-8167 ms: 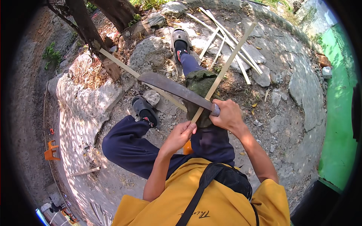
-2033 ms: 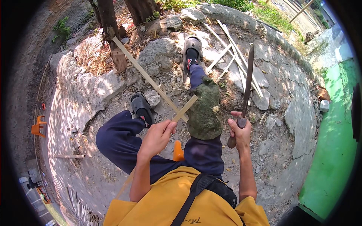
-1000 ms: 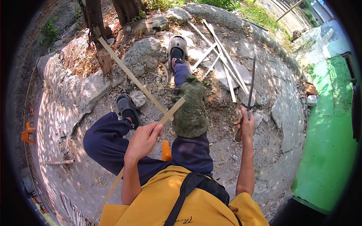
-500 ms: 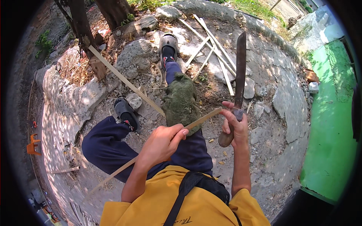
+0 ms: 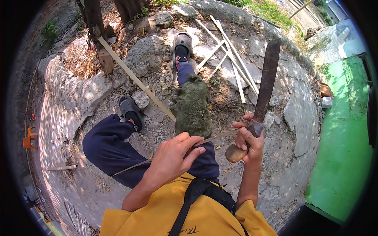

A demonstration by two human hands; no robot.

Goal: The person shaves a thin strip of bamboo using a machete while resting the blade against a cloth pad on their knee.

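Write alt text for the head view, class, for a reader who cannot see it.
A seated person's right hand holds a long machete upright while the left hand pinches a thin bamboo strip across a green cloth on the knee, over stony ground.

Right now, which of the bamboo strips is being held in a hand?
The thin strip pinched in the left hand, reaching to the right hand; the other strips lie on the ground.

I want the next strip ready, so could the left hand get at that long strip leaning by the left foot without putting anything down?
Probably not: the left hand is closed on a thin strip, and the long strip lies beyond the knee.
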